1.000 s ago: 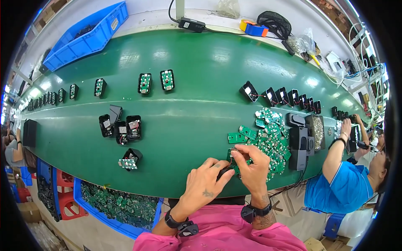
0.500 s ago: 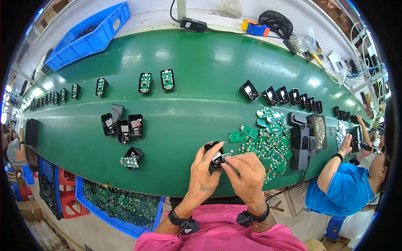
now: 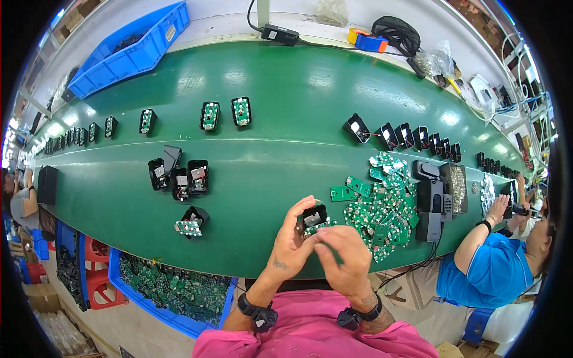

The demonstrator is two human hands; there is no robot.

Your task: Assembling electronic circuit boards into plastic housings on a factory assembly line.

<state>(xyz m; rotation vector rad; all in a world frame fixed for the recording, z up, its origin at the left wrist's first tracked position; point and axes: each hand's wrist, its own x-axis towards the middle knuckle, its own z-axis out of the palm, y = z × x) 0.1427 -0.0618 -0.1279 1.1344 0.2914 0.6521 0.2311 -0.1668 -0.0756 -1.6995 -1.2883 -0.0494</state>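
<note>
Near the table's front edge, my left hand (image 3: 289, 247) is closed around a small black plastic housing (image 3: 323, 212) with a silvery block inside it. A green circuit board (image 3: 326, 225) lies tilted across the near side of this housing. My right hand (image 3: 349, 256) has its fingertips closed at the board's near edge, next to my left thumb; the exact grip is partly hidden. To the right of my hands spreads a heap of loose green circuit boards (image 3: 382, 212). Left of them stands another black housing (image 3: 197, 213) with a board leaning out of its front.
Several housings (image 3: 197, 176) cluster on the left. Rows of housings run along the back, those at left with boards (image 3: 210, 116). A black device (image 3: 427, 203) and a box of small parts (image 3: 455, 188) stand right. A blue bin (image 3: 128, 53) sits back left. A co-worker (image 3: 501, 262) works at right.
The housing has turned in my left hand, so its opening and the board now show more. My right fingers have shifted slightly down and left along the board. The whole view has shifted a little.
</note>
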